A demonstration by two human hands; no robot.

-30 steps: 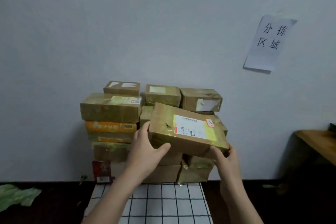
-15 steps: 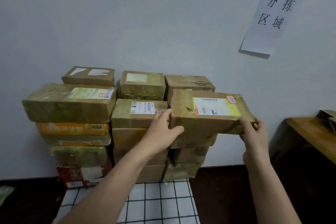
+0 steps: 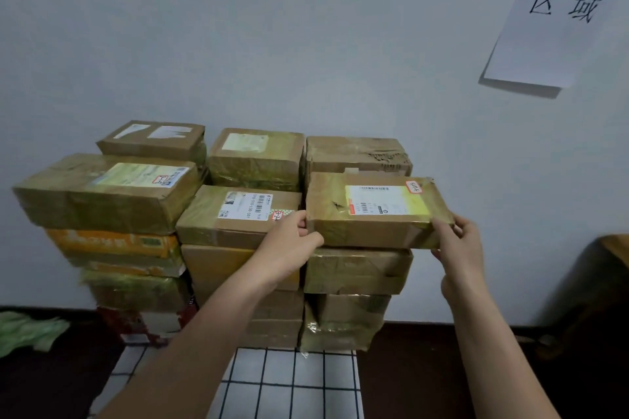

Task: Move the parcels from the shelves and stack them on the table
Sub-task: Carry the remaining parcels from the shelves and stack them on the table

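Left hand (image 3: pixel 289 241): thumb on the front face of the held parcel (image 3: pixel 371 214) at its left corner, fingers wrapped round the left end, mostly hidden. Right hand (image 3: pixel 457 241): fingers curled on the right end, thumb under the lower front corner. Both wrists straight, forearms reaching up from below the parcel. Parcel is brown taped cardboard, level, long side toward the camera, topping the right column of the stack on the table (image 3: pixel 289 384). Its yellow-white shipping label (image 3: pixel 384 204) has a barcode and print too small to read; the red-bordered sticker (image 3: pixel 414 186) carries handwriting that isn't legible. Neighbour parcel (image 3: pixel 211 218) just left of it: the label reads roughly 010-010-L00-551, sideways. Wall sheet (image 3: pixel 561 10) up and right of it: 分拣区域, top cropped. Left edge sits close against the neighbour, back edge against the rear parcel (image 3: pixel 354 155), right end overhangs the box below (image 3: pixel 357 269). Open air to the right, up to the wooden furniture (image 3: pixel 616 248).
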